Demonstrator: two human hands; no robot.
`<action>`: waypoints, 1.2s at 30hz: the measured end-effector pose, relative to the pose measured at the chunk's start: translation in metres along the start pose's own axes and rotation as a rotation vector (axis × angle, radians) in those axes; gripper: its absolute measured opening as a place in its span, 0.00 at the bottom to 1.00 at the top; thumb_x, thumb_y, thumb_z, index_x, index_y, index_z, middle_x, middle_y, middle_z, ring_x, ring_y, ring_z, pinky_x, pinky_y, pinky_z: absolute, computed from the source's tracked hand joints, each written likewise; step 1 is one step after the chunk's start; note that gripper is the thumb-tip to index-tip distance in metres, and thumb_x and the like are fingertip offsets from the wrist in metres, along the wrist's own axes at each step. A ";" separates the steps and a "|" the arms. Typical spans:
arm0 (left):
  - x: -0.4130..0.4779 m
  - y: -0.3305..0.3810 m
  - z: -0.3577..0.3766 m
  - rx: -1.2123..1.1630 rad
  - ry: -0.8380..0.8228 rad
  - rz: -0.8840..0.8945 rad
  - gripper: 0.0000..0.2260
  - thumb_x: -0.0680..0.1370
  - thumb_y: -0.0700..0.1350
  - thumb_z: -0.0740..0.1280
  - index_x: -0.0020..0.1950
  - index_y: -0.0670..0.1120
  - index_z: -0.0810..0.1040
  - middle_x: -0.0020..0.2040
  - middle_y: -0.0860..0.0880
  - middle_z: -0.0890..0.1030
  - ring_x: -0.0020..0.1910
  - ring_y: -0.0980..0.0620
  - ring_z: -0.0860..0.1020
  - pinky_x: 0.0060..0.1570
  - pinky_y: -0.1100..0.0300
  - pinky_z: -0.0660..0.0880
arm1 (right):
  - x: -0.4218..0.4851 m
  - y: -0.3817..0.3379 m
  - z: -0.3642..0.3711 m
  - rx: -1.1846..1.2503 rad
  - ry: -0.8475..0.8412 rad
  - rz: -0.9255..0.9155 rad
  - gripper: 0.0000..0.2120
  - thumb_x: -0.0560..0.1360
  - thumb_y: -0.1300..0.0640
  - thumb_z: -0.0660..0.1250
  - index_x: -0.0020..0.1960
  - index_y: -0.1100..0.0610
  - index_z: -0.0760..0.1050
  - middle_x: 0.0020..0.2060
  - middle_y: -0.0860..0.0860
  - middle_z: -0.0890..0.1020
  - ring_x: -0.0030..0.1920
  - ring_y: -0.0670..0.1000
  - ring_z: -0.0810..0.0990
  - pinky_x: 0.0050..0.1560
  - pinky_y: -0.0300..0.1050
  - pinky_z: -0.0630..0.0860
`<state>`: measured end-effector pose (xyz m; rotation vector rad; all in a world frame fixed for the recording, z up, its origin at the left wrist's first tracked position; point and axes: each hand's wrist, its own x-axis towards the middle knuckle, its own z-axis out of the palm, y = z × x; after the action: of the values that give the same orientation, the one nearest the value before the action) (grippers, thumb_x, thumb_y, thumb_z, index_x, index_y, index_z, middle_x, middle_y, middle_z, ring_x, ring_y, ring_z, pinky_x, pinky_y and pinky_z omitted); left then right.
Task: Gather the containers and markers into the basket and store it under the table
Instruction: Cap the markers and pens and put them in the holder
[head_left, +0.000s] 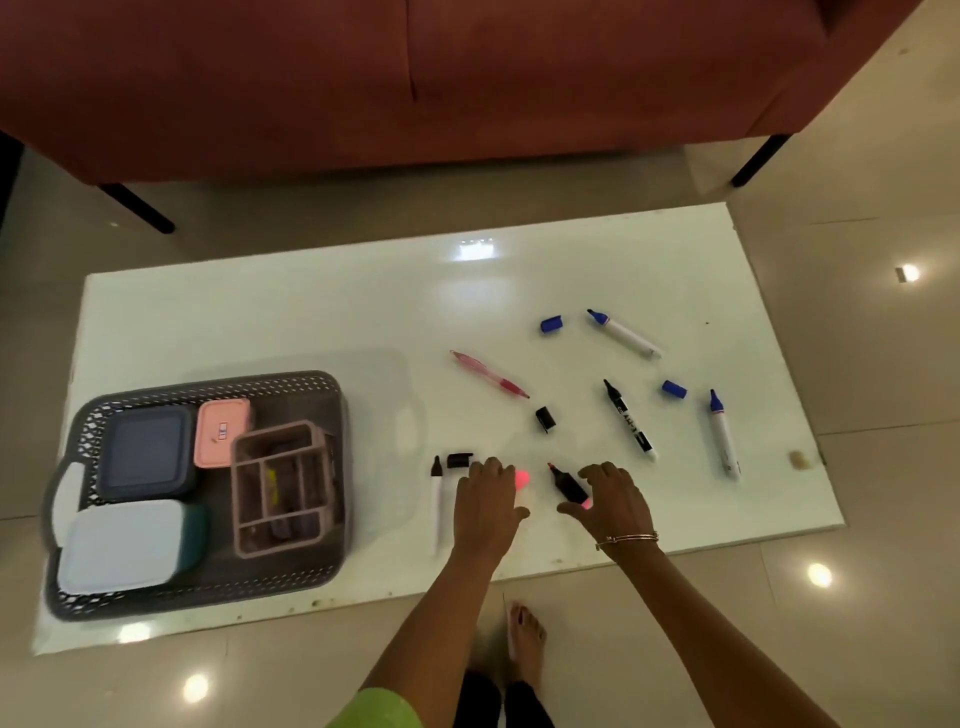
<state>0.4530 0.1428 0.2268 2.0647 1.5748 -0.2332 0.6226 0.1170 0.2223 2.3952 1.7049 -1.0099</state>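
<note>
On table (311, 312), left hand (485, 501) curled over half-hidden pink cap (521, 477), right hand (617, 503) pinching highlighter (569, 487)

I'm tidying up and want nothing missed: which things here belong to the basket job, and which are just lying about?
For the job: basket, blue-lidded container, pink container, white-lidded container, organizer, highlighter, pink cap, blue markers, black marker, white marker, blue caps, black caps, table.
Lying about: beige piece near the table's right edge, sofa; the red pen is doubtful.
</note>
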 end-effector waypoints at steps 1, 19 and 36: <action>0.001 0.001 0.006 -0.030 -0.009 -0.012 0.20 0.59 0.54 0.78 0.46 0.46 0.79 0.43 0.47 0.80 0.42 0.45 0.79 0.36 0.55 0.76 | 0.001 0.003 0.005 0.004 -0.004 -0.002 0.25 0.65 0.48 0.75 0.56 0.60 0.74 0.52 0.56 0.78 0.54 0.57 0.75 0.49 0.49 0.73; -0.002 -0.015 -0.040 -1.065 -0.002 -0.216 0.13 0.65 0.31 0.74 0.48 0.38 0.82 0.40 0.45 0.82 0.38 0.53 0.80 0.42 0.64 0.80 | -0.003 -0.039 -0.033 0.565 -0.022 -0.073 0.15 0.64 0.71 0.73 0.48 0.59 0.82 0.39 0.56 0.84 0.31 0.41 0.78 0.33 0.24 0.72; -0.021 -0.065 -0.088 -0.927 -0.018 -0.229 0.15 0.63 0.32 0.76 0.49 0.39 0.83 0.43 0.41 0.84 0.32 0.52 0.81 0.36 0.66 0.79 | 0.008 -0.120 -0.029 0.315 -0.244 -0.306 0.14 0.65 0.67 0.73 0.49 0.58 0.82 0.43 0.58 0.86 0.35 0.45 0.80 0.37 0.24 0.71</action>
<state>0.3698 0.1810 0.2906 1.1636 1.4963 0.3457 0.5355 0.1829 0.2811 2.0855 1.9817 -1.6490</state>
